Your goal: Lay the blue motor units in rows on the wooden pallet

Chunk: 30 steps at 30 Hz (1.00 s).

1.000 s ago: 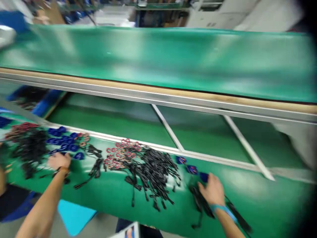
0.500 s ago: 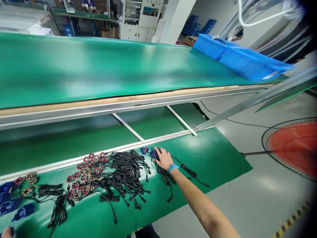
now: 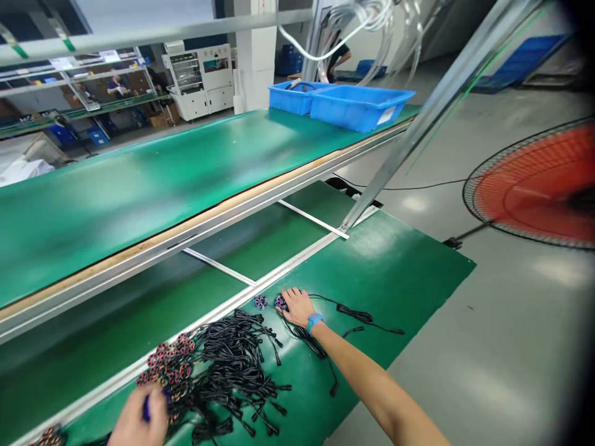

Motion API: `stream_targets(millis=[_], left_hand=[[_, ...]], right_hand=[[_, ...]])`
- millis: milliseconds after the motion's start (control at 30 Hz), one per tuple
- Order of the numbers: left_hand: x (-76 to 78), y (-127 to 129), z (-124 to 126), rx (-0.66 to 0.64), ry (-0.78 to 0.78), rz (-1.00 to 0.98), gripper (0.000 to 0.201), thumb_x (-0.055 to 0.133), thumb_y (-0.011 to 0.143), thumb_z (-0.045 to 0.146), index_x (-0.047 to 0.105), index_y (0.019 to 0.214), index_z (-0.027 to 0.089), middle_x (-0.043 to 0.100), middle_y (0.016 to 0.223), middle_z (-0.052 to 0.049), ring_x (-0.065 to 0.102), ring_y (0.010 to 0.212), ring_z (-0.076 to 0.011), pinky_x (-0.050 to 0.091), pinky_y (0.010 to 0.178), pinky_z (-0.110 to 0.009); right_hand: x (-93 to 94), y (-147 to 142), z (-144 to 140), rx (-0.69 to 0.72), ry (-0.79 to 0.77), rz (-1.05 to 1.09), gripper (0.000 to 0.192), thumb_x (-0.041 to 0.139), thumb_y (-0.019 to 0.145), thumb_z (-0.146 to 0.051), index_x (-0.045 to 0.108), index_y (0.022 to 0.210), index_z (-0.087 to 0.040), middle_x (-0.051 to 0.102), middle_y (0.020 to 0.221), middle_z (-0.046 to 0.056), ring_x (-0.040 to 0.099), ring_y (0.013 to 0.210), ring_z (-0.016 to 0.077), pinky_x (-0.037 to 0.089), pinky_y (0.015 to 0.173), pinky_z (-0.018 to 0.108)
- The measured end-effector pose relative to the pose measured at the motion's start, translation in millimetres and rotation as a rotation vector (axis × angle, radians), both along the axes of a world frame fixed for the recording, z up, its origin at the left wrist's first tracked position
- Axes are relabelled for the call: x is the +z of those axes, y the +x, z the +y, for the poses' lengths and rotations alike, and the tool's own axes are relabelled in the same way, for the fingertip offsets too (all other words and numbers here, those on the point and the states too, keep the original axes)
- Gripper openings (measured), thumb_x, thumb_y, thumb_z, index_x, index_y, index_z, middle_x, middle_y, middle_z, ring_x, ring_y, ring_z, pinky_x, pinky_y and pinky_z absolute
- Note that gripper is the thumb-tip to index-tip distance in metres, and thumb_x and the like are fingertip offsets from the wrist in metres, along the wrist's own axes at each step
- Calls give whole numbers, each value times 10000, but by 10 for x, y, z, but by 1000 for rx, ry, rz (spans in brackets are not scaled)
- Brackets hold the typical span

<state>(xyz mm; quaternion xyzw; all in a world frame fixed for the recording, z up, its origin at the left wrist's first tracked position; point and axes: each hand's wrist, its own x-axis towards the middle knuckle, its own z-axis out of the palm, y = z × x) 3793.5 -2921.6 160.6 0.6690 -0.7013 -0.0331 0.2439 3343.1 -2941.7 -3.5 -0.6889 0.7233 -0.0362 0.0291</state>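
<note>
My right hand (image 3: 297,306), with a blue band at its wrist, is closed over a blue round motor coil (image 3: 281,302) on the lower green bench. Black cables run out from beneath this hand. Just left of it lies another small blue motor coil (image 3: 260,301). At the lower left, my left hand (image 3: 142,418) is blurred and its fingers are closed around a dark blue thing (image 3: 147,409), mostly hidden. Beyond that hand are several red-rimmed motor coils (image 3: 174,376), joined to a heap of black cables (image 3: 237,356).
A raised green bench (image 3: 186,179) with a metal edge runs behind. Blue bins (image 3: 357,108) stand at its far end. A slanted metal post (image 3: 385,167) rises there. To the right is a red fan (image 3: 534,186). People are at work in the background.
The view has turned to the right. My left hand has come in over the red-rimmed coils with the dark blue thing. My right hand stays at the blue coil, fingers drawn closer together.
</note>
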Motion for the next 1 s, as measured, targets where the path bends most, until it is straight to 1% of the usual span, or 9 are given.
stream_targets(millis=[167, 267, 400, 467, 533, 633, 767, 867, 1000], left_hand=[[-292, -1748, -552, -397, 184, -241, 360, 419, 982, 474, 615, 819, 219, 699, 798, -30, 674, 758, -201, 455, 656, -286], [-621, -2433, -774, -550, 243, -386, 289, 417, 991, 382, 611, 1011, 168, 683, 936, -92, 674, 877, -233, 467, 712, -302], [-1072, -2763, -948, -588, 295, -490, 474, 451, 963, 288, 444, 1397, 96, 630, 1123, -192, 663, 978, -300, 494, 743, -349], [-1223, -2803, -1004, -615, 318, -530, 557, 460, 958, 290, 364, 1474, 103, 608, 1179, -215, 664, 992, -313, 504, 764, -371], [-1299, -2829, -1049, -643, 334, -561, 528, 469, 959, 311, 412, 1447, 118, 610, 1185, -214, 674, 983, -309, 508, 779, -375], [-1287, -2875, -1096, -654, 339, -563, 400, 477, 960, 316, 546, 1293, 105, 667, 1043, -191, 703, 915, -303, 510, 748, -357], [-1115, -2916, -1096, -658, 293, -528, 347, 421, 976, 256, 559, 1249, 93, 702, 931, -156, 722, 881, -276, 506, 713, -321], [-881, -2882, -1022, -635, 211, -423, 399, 337, 1000, 284, 525, 1306, 110, 710, 973, -153, 726, 862, -272, 510, 697, -327], [-417, -2738, -782, -612, 95, -250, 441, 314, 1000, 378, 499, 1358, 199, 713, 1125, -134, 726, 900, -287, 524, 702, -346]], right_hand=[[-59, -124, -53, -56, -12, -76, 380, 494, 939, -477, 563, 1130, -155, 648, 1051, 134, 522, 1024, 275, 375, 779, 335], [-77, -222, -45, -95, -15, -121, 368, 542, 916, -450, 556, 1146, -162, 670, 1033, 120, 559, 1015, 262, 388, 708, 299], [-41, -351, 88, -221, -52, -175, 375, 545, 918, -477, 569, 1133, -171, 701, 985, 99, 626, 941, 249, 402, 669, 287], [29, -409, 226, -315, -94, -198, 403, 530, 925, -506, 566, 1158, -179, 716, 984, 90, 657, 890, 239, 417, 671, 284], [145, -451, 417, -423, -148, -202, 457, 524, 924, -521, 550, 1221, -175, 727, 1005, 99, 681, 870, 241, 439, 679, 287], [374, -470, 795, -560, -297, -213, 501, 545, 897, -512, 545, 1259, -166, 739, 1004, 108, 708, 865, 253, 487, 694, 298], [697, -417, 1409, -650, -626, -270, 427, 593, 863, -490, 573, 1170, -193, 745, 895, 60, 722, 742, 236, 539, 652, 305], [919, -314, 1873, -704, -785, -256, 380, 612, 857, -462, 555, 1142, -218, 740, 864, 40, 719, 679, 229, 560, 608, 310], [1157, -78, 2414, -758, -907, -282, 385, 649, 822, -456, 522, 1145, -288, 730, 832, 2, 711, 636, 235, 581, 576, 333]])
